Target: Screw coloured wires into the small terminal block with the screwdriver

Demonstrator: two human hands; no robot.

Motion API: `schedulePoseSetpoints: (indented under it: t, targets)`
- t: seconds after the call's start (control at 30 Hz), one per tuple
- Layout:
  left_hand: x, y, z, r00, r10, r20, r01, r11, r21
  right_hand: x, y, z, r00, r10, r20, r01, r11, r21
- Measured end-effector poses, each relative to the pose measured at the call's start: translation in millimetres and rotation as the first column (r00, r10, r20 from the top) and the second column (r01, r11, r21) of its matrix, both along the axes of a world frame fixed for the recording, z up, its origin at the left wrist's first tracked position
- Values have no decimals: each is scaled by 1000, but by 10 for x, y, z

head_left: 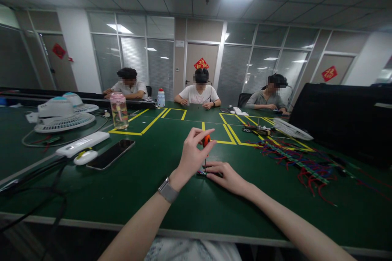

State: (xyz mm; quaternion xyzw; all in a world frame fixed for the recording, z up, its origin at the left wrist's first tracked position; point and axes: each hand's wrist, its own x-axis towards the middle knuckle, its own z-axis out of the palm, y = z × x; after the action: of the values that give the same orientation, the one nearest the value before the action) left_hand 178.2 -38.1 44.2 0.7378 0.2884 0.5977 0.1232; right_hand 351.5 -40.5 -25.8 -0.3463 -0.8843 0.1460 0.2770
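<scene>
At the left edge of the frame, two fans were seen lying on the green table, with a white power strip and a phone just right of them. A pink bottle was stood upright behind. A bare stretch of table was left between the phone and the left hand at centre frame. Its fingers were closed narrowly round an orange-handled screwdriver, held upright with its tip down on a small dark part. The right hand was laid low on the table, fingertips at that part; whether it was pinched could not be told. Coloured wires were spread well apart at right, and the near table edge was kept free.
</scene>
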Motion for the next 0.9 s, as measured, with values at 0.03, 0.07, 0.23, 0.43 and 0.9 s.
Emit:
schedulePoseSetpoints:
  t: [0.03,0.07,0.23,0.43,0.9]
  targets:
    - [-2,-7,6,1000,16,-6,-16,1000,18,0,1,-1,1000,1,-4,-1,1000,0]
    - [-2,-8,6,1000,9,-1,-9,1000,21,1,2,-2,1000,2,-6,-2,1000,-2]
    - [25,38,-38,960,-239,143,258,957,-132,7,11,-12,1000,3,3,-3,1000,-13]
    - [-4,18,-12,997,-10,75,15,998,-64,9,17,-19,1000,5,0,-5,1000,-7]
    - [11,9,-7,994,-67,82,73,994,-75,-7,-5,14,1000,5,2,-5,1000,-3]
